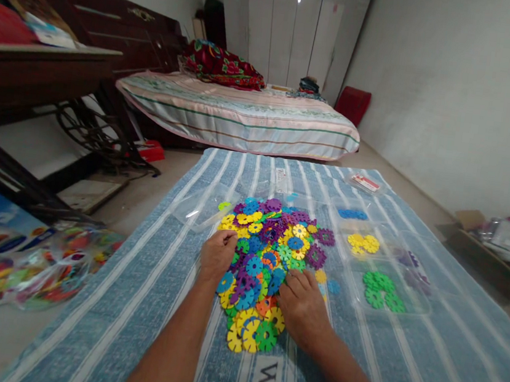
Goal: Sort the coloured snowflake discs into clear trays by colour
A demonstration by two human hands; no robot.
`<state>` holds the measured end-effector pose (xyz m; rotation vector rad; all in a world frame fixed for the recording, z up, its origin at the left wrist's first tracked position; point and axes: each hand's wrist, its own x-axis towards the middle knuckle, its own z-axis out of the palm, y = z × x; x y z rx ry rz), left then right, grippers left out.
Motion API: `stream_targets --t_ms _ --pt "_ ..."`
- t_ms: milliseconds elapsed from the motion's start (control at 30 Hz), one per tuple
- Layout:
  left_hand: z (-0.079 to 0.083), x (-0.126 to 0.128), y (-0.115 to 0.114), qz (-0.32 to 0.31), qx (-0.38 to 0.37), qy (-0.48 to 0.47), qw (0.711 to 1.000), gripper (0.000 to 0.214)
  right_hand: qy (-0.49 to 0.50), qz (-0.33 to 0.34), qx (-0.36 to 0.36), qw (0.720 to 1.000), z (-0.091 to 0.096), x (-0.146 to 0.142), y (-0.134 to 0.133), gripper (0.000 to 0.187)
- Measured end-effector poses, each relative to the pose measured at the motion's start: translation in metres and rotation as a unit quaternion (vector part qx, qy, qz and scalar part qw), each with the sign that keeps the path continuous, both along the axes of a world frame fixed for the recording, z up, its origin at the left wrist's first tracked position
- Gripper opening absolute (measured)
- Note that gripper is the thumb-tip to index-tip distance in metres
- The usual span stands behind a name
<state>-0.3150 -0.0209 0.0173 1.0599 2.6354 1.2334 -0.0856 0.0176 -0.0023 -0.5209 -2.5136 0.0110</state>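
A heap of small plastic snowflake discs in yellow, blue, purple, green and orange lies on a blue striped cloth. My left hand rests at the heap's left edge with its fingers curled under; what they hold, if anything, is hidden. My right hand lies on the heap's right lower side, fingers bent down among the discs. Clear plastic trays to the right hold sorted groups: blue discs, yellow discs, green discs and purple discs.
An empty clear tray lies left of the heap. Bags of coloured toys sit on the floor at left. A bed stands behind, a dark wooden table at far left, and boxes along the right wall.
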Motion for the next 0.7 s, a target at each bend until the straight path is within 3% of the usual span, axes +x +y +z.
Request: stream_targets --t_ms 267,400,533,633,700 --pt "-0.002 -0.001 0.000 -0.001 0.005 -0.003 1.000 0.023 0.107 0.038 -0.017 0.993 0.021 0.015 0.002 0.018" --pt "-0.001 -0.001 0.000 -0.004 0.004 0.000 1.000 0.023 0.125 0.005 0.015 0.992 0.041 0.042 0.026 0.014" --pt "-0.001 -0.001 0.001 -0.006 0.005 0.007 1.000 0.024 0.101 -0.129 0.122 0.979 0.067 0.098 0.078 0.014" --pt "-0.002 -0.001 0.002 -0.003 0.002 0.010 1.000 0.024 0.060 -0.326 0.211 0.920 0.082 0.145 0.115 0.022" --pt "-0.003 -0.002 0.002 0.002 0.001 0.011 1.000 0.025 0.041 -0.397 0.241 0.885 0.085 0.163 0.127 0.025"
